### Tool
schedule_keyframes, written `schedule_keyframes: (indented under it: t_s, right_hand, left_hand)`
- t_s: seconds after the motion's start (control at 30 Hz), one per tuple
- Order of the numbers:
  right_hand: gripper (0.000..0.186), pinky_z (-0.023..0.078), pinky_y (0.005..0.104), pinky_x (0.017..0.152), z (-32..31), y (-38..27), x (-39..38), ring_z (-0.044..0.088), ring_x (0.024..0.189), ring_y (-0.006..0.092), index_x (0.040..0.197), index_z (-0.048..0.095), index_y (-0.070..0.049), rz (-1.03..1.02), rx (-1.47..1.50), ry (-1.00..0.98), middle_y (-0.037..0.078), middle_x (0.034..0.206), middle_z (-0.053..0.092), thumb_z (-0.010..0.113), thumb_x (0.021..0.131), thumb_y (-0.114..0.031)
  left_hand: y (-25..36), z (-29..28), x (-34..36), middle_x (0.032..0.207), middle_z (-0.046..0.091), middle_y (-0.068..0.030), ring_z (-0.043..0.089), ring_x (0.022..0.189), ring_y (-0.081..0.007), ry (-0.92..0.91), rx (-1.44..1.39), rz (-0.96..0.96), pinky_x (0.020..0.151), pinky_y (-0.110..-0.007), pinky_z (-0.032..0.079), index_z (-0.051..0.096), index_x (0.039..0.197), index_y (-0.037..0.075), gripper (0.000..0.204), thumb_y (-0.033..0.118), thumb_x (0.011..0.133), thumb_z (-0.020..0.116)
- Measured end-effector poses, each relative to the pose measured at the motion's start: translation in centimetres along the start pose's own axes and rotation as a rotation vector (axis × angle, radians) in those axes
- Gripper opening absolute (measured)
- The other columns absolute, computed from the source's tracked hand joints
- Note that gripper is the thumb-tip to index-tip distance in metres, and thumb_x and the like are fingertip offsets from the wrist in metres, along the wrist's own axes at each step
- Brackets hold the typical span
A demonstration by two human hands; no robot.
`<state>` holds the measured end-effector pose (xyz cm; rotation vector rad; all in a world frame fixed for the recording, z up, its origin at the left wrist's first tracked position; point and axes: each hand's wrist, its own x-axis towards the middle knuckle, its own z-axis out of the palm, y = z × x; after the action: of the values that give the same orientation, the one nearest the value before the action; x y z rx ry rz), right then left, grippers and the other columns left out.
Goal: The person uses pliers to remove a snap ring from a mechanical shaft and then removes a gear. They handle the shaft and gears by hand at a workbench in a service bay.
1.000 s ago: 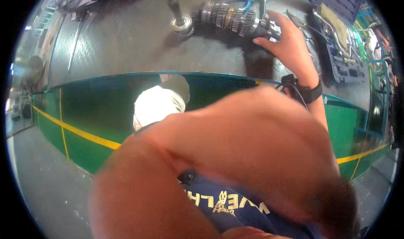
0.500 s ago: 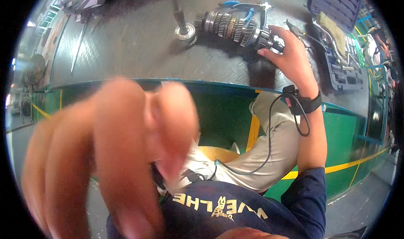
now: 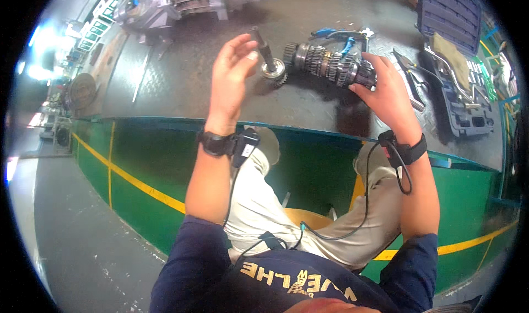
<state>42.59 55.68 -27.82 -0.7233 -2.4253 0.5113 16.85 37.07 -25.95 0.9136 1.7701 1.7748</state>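
A metal gear shaft (image 3: 325, 63) with several toothed gears lies on the metal bench top. My right hand (image 3: 383, 87) grips its right end, thumb on the near side and fingers on the far side. Left of it a shorter pinion shaft (image 3: 264, 51) stands up from a bearing and gear (image 3: 273, 69) at its base. My left hand (image 3: 234, 68) is raised beside this upright shaft, fingers apart and slightly curled, with nothing in it. Whether its fingertips touch the shaft I cannot tell.
Blue-handled pliers (image 3: 344, 33) lie behind the gear shaft. More pliers (image 3: 405, 65) lie right of my right hand, next to an opened tool case (image 3: 468, 112) with a cloth (image 3: 449, 57). A large metal housing (image 3: 182, 1) stands at the back left. The bench's near edge (image 3: 308, 127) runs before my knees.
My left hand has moved from close in front of the camera out to the upright pinion shaft. My right hand stays on the gear shaft. The whole view has shifted somewhat.
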Motion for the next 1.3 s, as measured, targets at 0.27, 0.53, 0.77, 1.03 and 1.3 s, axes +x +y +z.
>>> schedule_keyframes:
  t_s: [0.27,0.53,0.77,1.03,1.3]
  right_hand:
    - [0.064,0.05,0.048,0.095,0.4,-0.8,0.1,0.06,0.11,0.0433,0.132,0.058,-0.002,-0.029,0.027,0.002,0.022,0.117,0.063,0.085,0.074,-0.011]
    - [0.059,0.05,0.0479,0.095,0.7,-0.6,-0.1,0.06,0.11,0.0439,0.13,0.059,-0.001,-0.057,0.01,0.051,0.022,0.116,0.063,0.082,0.077,-0.012]
    - [0.054,0.05,0.0489,0.093,0.5,-1.2,0.2,0.06,0.107,0.0442,0.126,0.061,-0.001,-0.037,0.027,0.061,0.022,0.113,0.064,0.082,0.078,-0.012]
    - [0.052,0.051,0.049,0.089,0.7,-1.2,0.2,0.062,0.103,0.0435,0.124,0.062,-0.002,-0.076,0.021,0.096,0.021,0.109,0.065,0.082,0.078,-0.012]
    - [0.049,0.051,0.0482,0.086,0.7,-1.2,0.5,0.062,0.099,0.043,0.121,0.064,-0.001,-0.075,0.038,0.093,0.021,0.105,0.066,0.083,0.077,-0.013]
  left_hand:
    - [-1.0,0.6,0.9,0.128,0.07,-0.0092,0.064,0.113,-0.0146,-0.062,0.099,0.078,0.093,-0.03,0.05,0.059,0.139,0.005,0.046,0.02,0.097,0.069]
    - [-1.6,0.3,2.1,0.116,0.075,-0.0101,0.067,0.108,-0.0144,-0.126,0.152,0.13,0.095,-0.028,0.051,0.068,0.127,0.003,0.029,0.01,0.099,0.068]
    - [-2.4,0.3,2.1,0.112,0.075,-0.0087,0.069,0.108,-0.0166,-0.074,0.121,0.247,0.097,-0.032,0.052,0.068,0.124,0.001,0.027,0.008,0.098,0.07]
    - [-2.0,-0.5,2.1,0.12,0.072,-0.0116,0.07,0.11,-0.0201,0.064,0.17,0.343,0.099,-0.033,0.052,0.065,0.127,-0.001,0.03,0.01,0.099,0.07]
    - [-2.1,-0.5,1.8,0.124,0.07,-0.0119,0.07,0.112,-0.0208,0.047,0.145,0.32,0.099,-0.032,0.052,0.064,0.127,-0.003,0.03,0.009,0.1,0.069]
